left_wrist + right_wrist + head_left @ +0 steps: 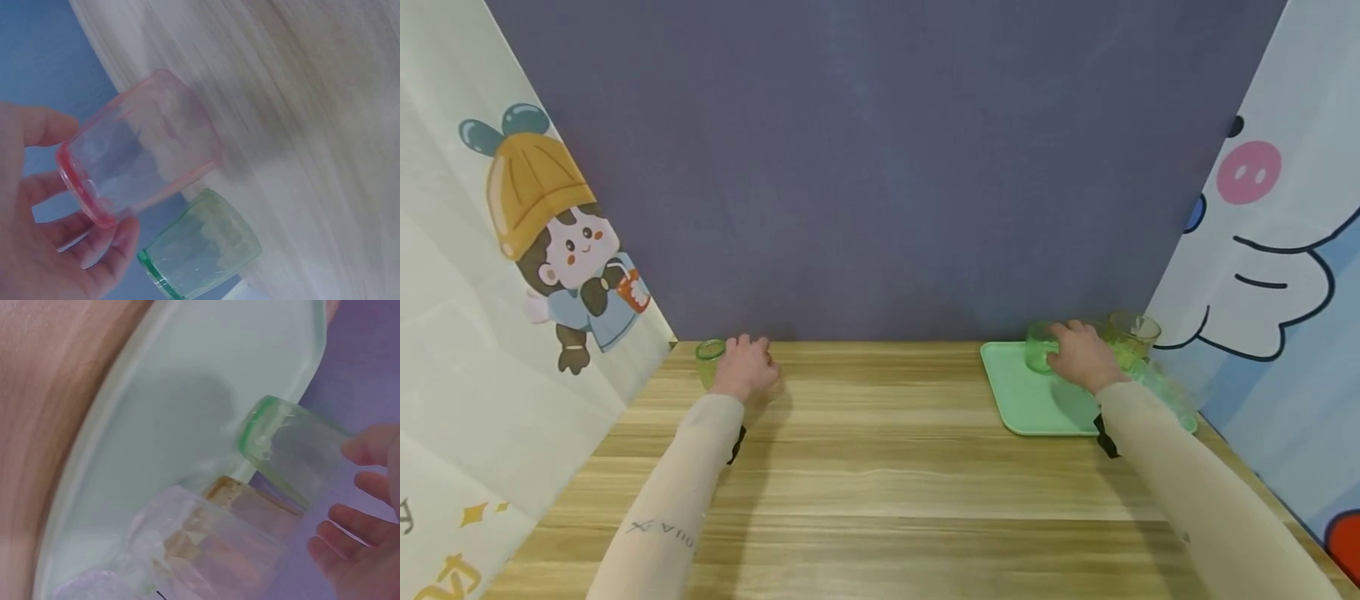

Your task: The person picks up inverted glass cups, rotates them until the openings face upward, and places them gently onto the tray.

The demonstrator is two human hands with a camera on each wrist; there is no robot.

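At the table's far left, my left hand (747, 367) grips a clear pink cup (147, 147) by its thick red end, thumb on one side and fingers on the other. Next to it stands a green cup (203, 247), its thick green end upward. My right hand (1086, 357) is over the green tray (1026, 417) at the right. Its thumb and fingers hold the upper rim of another green cup (294, 450), whose thick green base points down toward the tray. The pink cup is mostly hidden behind the left hand in the head view.
Beside the right hand, an amber cup (1135, 327) and a clear cup (206, 550) stand on the tray. Another clear piece (94, 586) lies at the tray's near end. A dark grey panel (880, 183) rises behind the wooden table (880, 492); printed curtains flank both sides.
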